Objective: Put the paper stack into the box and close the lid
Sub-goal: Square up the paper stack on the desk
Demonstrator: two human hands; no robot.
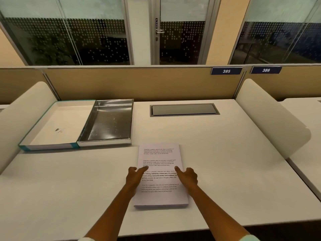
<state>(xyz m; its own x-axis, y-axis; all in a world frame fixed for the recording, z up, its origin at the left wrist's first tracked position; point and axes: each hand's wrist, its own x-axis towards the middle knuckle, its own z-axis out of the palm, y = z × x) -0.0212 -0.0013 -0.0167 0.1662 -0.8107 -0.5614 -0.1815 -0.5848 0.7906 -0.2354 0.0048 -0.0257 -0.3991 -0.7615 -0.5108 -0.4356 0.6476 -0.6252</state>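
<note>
A stack of white printed paper (160, 197) lies flat on the desk in front of me. My left hand (134, 177) rests at the stack's left edge and my right hand (187, 176) at its right edge, fingers stretched onto the top sheet, gripping nothing. The box lies open at the far left: a silver-lined tray (107, 122) and, joined on its left, the white lid (57, 122) with teal edging, inside face up. Both halves hold nothing.
The white desk (225, 162) has curved side dividers left (22, 119) and right (271, 119), and a tan back panel. A grey cable hatch (184, 110) sits flush at the back. Number plates read 385 and 386.
</note>
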